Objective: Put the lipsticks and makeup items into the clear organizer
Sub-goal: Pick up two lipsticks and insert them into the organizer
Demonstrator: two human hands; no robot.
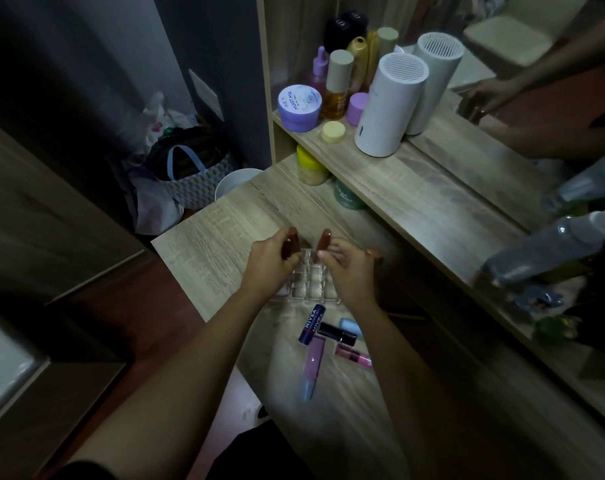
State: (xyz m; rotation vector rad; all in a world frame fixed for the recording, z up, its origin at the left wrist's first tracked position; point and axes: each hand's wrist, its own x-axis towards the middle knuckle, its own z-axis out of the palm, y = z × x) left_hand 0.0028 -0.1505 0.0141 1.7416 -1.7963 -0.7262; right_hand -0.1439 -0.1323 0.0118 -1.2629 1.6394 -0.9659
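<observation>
A clear organizer (309, 284) with square compartments sits on the wooden vanity top. My left hand (270, 263) holds a brown lipstick (290, 242) upright over the organizer's far left corner. My right hand (349, 270) holds a second brown lipstick (323, 244) upright over its far edge. Nearer to me lie a blue Nivea lip balm (311, 323), a black lipstick tube (337, 333), a pale blue tube (351, 325), a pink lip gloss (353, 355) and a long purple tube with a blue cap (311, 367).
A raised wooden shelf (415, 188) behind the organizer carries a purple-lidded jar (299, 105), several bottles and a white cylinder (389, 105). A yellow-capped jar (309, 166) and a green jar (348, 195) stand under it. A mirror is at right; a bag (193, 174) sits on the floor.
</observation>
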